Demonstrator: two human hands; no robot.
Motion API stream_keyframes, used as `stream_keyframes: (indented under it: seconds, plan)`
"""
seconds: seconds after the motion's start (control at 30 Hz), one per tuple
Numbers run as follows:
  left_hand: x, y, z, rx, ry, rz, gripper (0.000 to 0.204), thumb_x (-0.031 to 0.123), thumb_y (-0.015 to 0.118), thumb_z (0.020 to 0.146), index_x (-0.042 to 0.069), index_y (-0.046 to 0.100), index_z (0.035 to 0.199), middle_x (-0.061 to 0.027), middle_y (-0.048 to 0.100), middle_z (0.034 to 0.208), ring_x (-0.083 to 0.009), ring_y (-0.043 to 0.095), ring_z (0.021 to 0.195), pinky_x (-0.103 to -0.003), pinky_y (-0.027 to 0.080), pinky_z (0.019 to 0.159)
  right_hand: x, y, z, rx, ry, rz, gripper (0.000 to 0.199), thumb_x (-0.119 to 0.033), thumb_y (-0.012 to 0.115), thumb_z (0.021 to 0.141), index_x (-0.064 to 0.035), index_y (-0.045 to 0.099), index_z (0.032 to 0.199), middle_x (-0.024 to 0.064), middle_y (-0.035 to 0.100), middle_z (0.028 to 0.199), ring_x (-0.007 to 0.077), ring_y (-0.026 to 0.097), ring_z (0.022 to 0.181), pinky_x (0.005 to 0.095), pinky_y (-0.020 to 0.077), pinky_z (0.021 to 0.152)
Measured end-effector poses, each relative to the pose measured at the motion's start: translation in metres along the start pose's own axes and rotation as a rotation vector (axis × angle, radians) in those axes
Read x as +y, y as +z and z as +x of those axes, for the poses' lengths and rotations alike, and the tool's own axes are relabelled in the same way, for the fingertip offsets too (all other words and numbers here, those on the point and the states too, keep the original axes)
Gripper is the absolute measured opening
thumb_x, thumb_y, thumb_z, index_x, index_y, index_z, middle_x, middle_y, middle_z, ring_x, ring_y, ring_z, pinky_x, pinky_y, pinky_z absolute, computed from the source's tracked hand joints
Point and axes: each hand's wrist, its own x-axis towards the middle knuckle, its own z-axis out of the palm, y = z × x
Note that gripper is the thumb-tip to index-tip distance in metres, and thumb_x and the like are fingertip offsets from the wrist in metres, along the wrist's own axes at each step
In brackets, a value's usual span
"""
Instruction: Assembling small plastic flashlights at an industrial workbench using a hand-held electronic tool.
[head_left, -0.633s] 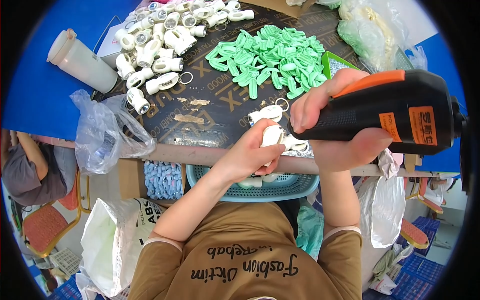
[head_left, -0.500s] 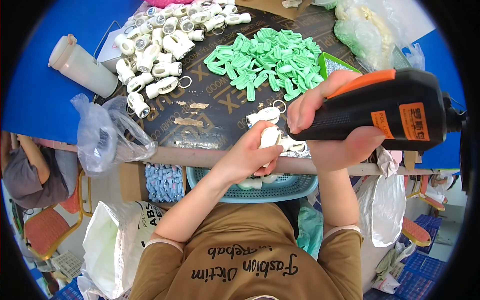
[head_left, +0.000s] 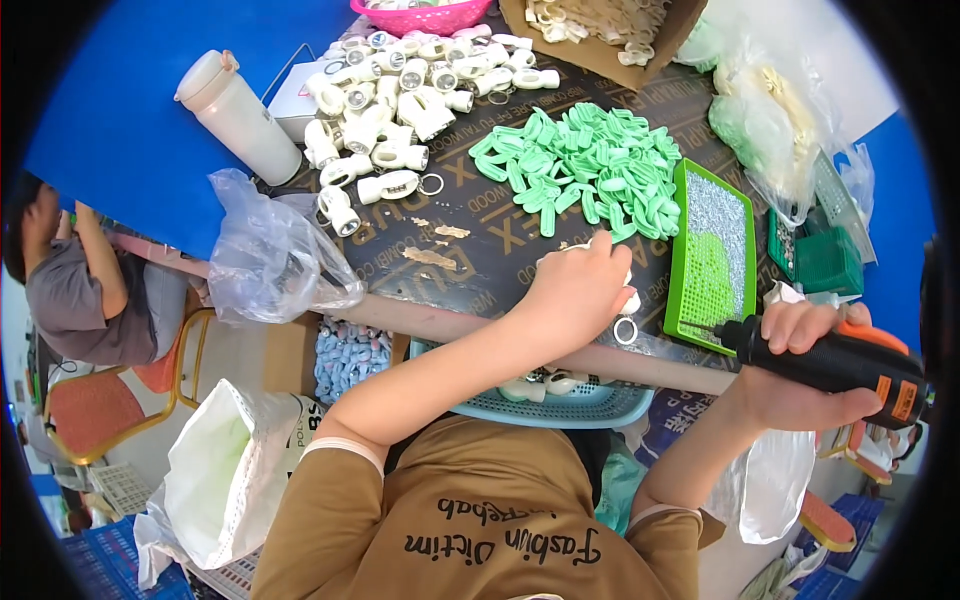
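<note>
My left hand (head_left: 576, 290) rests on the dark table (head_left: 470, 255) and covers a white plastic part (head_left: 628, 300) near the heap of green plastic pieces (head_left: 580, 165). A metal ring (head_left: 626, 330) lies just right of that hand at the table's front edge. My right hand (head_left: 800, 370) grips a black and orange electric screwdriver (head_left: 835, 360), held low at the right, its tip by the lower corner of a green tray (head_left: 712, 255).
A pile of white assembled parts (head_left: 400, 100), a white bottle (head_left: 238, 115), a clear plastic bag (head_left: 275, 260), a pink basket (head_left: 420, 15), a cardboard box (head_left: 600, 30) and bags (head_left: 770, 120) stand around. A blue basket (head_left: 560, 405) sits under the edge. Another person (head_left: 75, 280) sits at left.
My right hand has swung the screwdriver away from the white part, down and to the right. My left hand has lowered the part onto the table near the green heap.
</note>
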Motion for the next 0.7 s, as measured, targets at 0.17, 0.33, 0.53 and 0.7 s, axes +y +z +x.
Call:
stream_keyframes:
  seconds: [0.17, 0.33, 0.53, 0.7]
  plan:
    - [0.002, -0.032, -0.004, 0.000, -0.103, 0.158, 0.022, 0.028, 0.055, 0.084, 0.008, 0.056, 0.093, -0.0100, 0.056, 0.080, -0.0269, 0.061, 0.071, -0.038, 0.048, 0.055, 0.001, -0.018, -0.002, 0.007, 0.026, 0.029, 0.074, -0.072, 0.046, 0.073, -0.0073, 0.043, 0.109, 0.0060, 0.048, 0.060, 0.0157, 0.042, 0.045, 0.0280, 0.0351, 0.045]
    - [-0.085, -0.078, -0.029, 0.348, -0.298, 0.393, 0.028, 0.003, 0.063, 0.071, 0.001, 0.054, 0.097, -0.0146, 0.059, 0.092, -0.0323, 0.053, 0.091, -0.040, 0.042, 0.080, -0.001, -0.041, -0.003, 0.046, 0.017, 0.017, 0.073, -0.072, 0.048, 0.072, -0.0083, 0.043, 0.108, 0.0062, 0.048, 0.060, 0.0156, 0.043, 0.047, 0.0281, 0.0352, 0.047]
    - [-0.124, -0.073, -0.039, 0.264, -0.384, 0.607, 0.029, 0.002, 0.062, 0.067, 0.004, 0.054, 0.095, -0.0116, 0.057, 0.092, -0.0305, 0.053, 0.089, -0.041, 0.042, 0.077, 0.002, -0.050, 0.008, 0.002, -0.002, 0.050, 0.068, -0.070, 0.047, 0.075, -0.0104, 0.046, 0.108, 0.0075, 0.052, 0.065, 0.0159, 0.044, 0.052, 0.0283, 0.0352, 0.051]
    - [-0.118, -0.064, -0.040, 0.272, -0.438, 0.426, 0.031, 0.013, 0.062, 0.069, 0.000, 0.058, 0.096, -0.0141, 0.057, 0.092, -0.0299, 0.055, 0.086, -0.039, 0.045, 0.075, 0.026, -0.056, 0.023, 0.093, -0.007, -0.108, 0.069, -0.067, 0.049, 0.076, -0.0049, 0.045, 0.105, 0.0079, 0.051, 0.062, 0.0182, 0.048, 0.054, 0.0308, 0.0407, 0.050]
